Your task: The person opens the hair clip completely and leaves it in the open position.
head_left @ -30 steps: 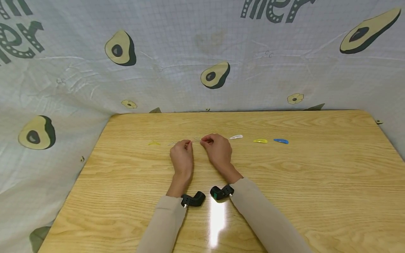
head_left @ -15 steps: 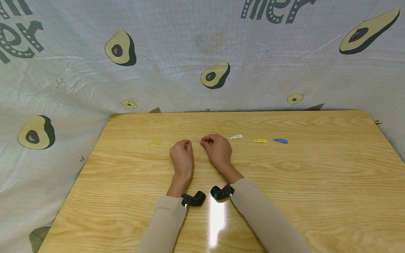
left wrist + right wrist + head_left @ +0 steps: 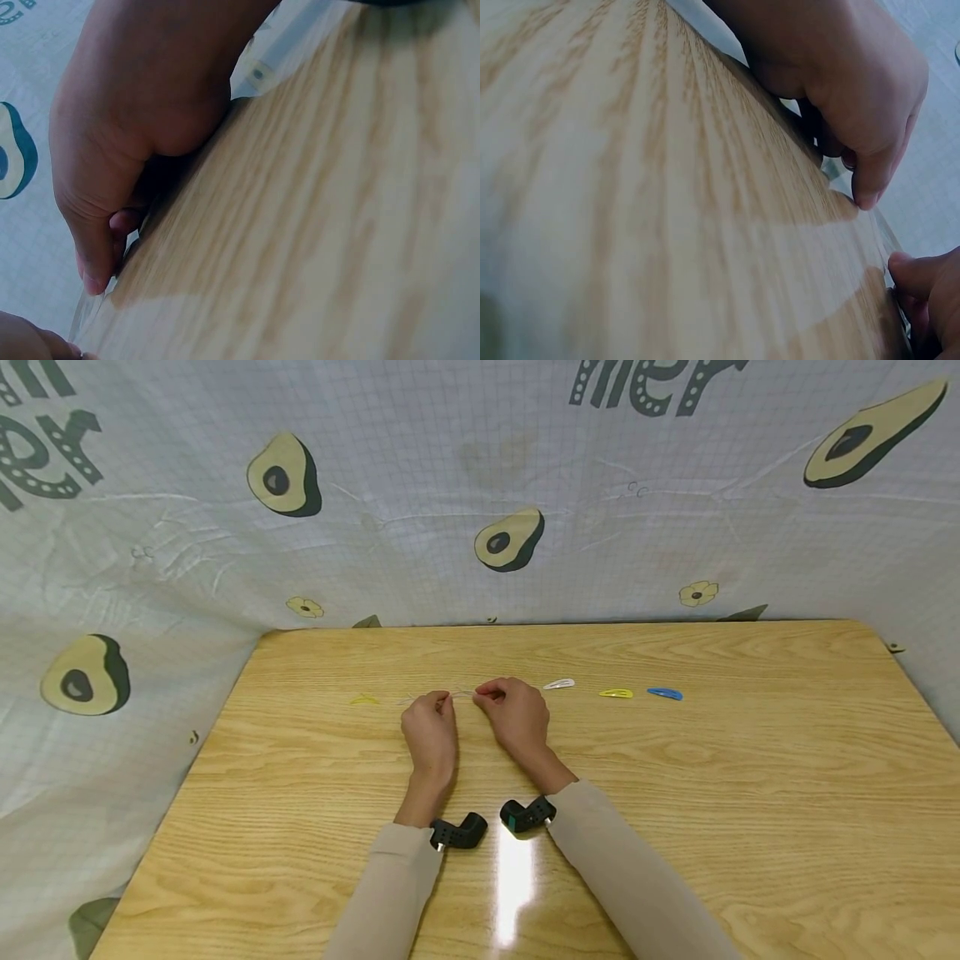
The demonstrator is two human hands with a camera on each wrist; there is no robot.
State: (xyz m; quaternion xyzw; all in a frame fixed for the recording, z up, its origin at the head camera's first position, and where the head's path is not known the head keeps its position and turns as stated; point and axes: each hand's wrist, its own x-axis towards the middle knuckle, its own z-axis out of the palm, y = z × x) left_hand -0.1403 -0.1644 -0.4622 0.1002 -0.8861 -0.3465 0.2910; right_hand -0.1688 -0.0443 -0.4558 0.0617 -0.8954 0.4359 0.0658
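In the head view, a thin, pale, nearly see-through strand (image 3: 462,694) spans the short gap between my two hands, low over the wooden table. My left hand (image 3: 431,735) pinches its left end between thumb and fingertip. The right hand (image 3: 517,718) does the same at the other end. Just beyond the right knuckles lies a white snap hair clip (image 3: 558,684). Another thin pale strand (image 3: 406,700) shows beside the left hand, partly hidden by it. In the left wrist view, the thumb and fingertips (image 3: 94,283) meet close to the tabletop.
A yellow snap hair clip (image 3: 617,693) and a blue one (image 3: 665,693) lie in a row to the right. Some thin yellow strands (image 3: 365,699) rest at the left. Behind the wooden table (image 3: 750,793) hangs an avocado-print cloth (image 3: 412,527).
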